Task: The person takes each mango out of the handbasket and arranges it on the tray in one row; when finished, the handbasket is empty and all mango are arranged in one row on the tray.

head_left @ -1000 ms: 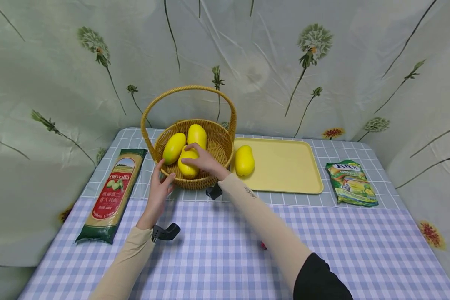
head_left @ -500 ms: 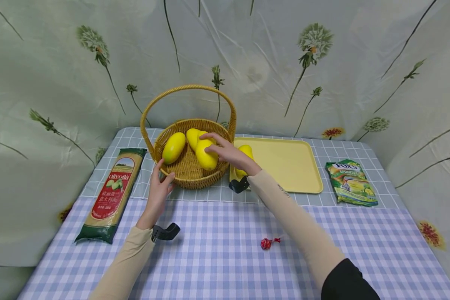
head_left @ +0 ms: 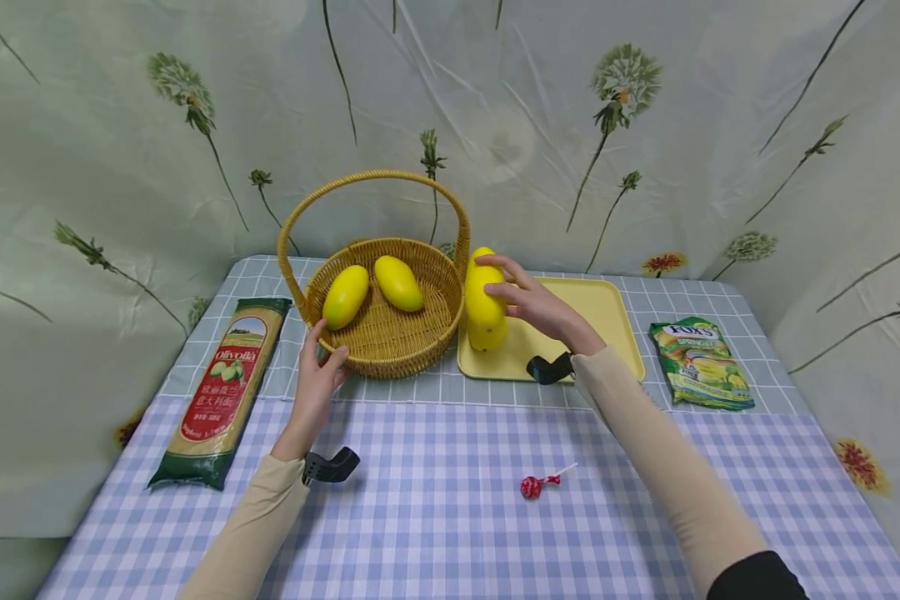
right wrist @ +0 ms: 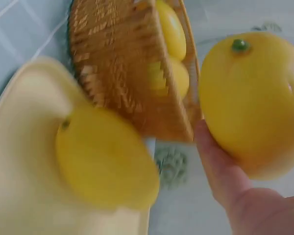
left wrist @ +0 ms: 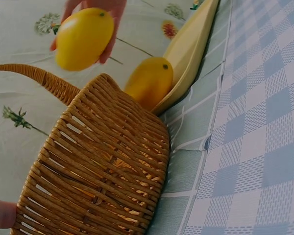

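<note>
Head view: right fingers pinch airborne mango over tray; left fingers spread against basket. Lower gently, clearing resting mango.

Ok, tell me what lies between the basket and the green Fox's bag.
In the head view: the tray, a yellow fruit on it, and another fruit in the right hand.

red lollipop, green fox's bag, olivoilà packet

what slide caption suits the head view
Left hand touching a basket, right hand holding a yellow fruit near a tray
</note>
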`<state>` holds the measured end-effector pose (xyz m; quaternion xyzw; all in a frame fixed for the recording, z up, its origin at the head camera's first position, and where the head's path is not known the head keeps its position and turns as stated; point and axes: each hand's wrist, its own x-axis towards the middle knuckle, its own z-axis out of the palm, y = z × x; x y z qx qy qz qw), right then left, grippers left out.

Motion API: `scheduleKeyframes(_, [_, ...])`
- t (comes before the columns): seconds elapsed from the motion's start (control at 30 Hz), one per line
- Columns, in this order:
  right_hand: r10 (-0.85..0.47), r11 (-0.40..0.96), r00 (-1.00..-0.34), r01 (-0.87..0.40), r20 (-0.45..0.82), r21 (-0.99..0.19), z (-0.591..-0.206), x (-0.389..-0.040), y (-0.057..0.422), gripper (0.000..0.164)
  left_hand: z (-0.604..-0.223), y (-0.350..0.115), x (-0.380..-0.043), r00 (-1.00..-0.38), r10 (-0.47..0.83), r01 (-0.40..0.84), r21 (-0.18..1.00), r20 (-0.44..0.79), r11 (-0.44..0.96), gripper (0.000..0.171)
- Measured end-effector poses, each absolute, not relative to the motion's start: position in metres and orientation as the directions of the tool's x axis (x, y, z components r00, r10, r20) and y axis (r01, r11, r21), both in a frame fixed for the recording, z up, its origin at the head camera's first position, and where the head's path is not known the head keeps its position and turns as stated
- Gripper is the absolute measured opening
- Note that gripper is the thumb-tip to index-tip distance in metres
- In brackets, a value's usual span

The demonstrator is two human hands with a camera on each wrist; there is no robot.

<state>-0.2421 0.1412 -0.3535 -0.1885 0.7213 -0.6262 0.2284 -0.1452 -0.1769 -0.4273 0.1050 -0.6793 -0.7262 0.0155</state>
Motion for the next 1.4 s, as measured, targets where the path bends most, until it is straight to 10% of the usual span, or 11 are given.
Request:
scheduleKeyframes(0.57, [-0.390,-0.007,-0.897,0.228,-0.207,-0.974,-0.389,-0.239,0.209,0.027,-0.427,-0.177,-0.142,-0.982,-0.150,-0.101,0.991,-0.113,-0.084,0.061])
scheduleKeyframes(1.4, [-0.370,0.168,-0.900,0.181,-0.232,-0.969,-0.429,-0.246,0.211,0.048,-0.428,-0.177,-0.143,-0.981,-0.159,-0.097,0.993,-0.107,-0.069,0.061])
